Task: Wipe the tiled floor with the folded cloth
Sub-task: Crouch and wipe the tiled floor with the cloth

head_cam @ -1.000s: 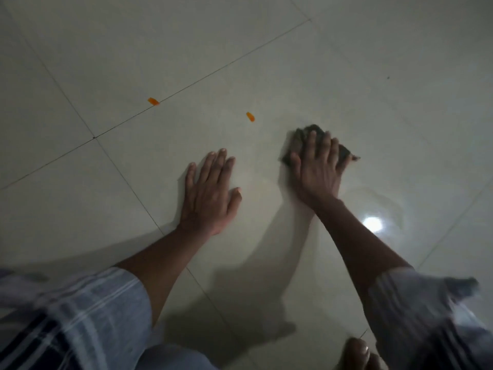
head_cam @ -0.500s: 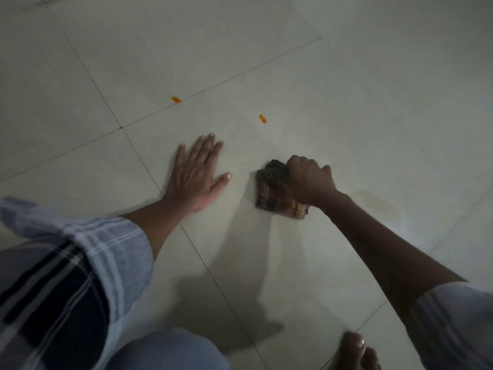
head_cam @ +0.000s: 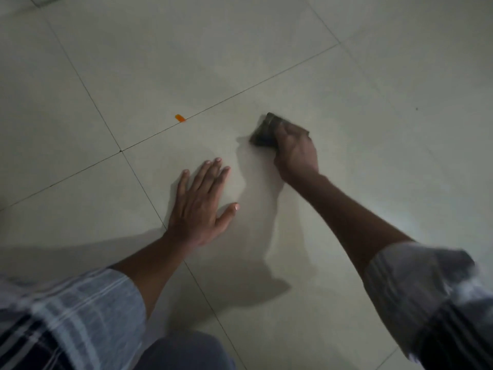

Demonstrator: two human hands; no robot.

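Right hand on cloth, left hand flat on tile.
Right hand [head_cam: 294,149] has its fingers curled over the folded cloth [head_cam: 265,130], pressing it to the tiled floor [head_cam: 373,76]; the cloth sticks out past the fingertips on the far-left side, dark, wadded, pattern too dim to read. Left hand [head_cam: 201,206] is spread open, palm down, holding nothing, near and well short of the cloth. Floor is pale glossy square tile with thin dark grout lines. Small orange scrap [head_cam: 180,118] lies by a grout line, left of the cloth. Striped sleeves [head_cam: 88,313] are rolled up both forearms. No readable text.
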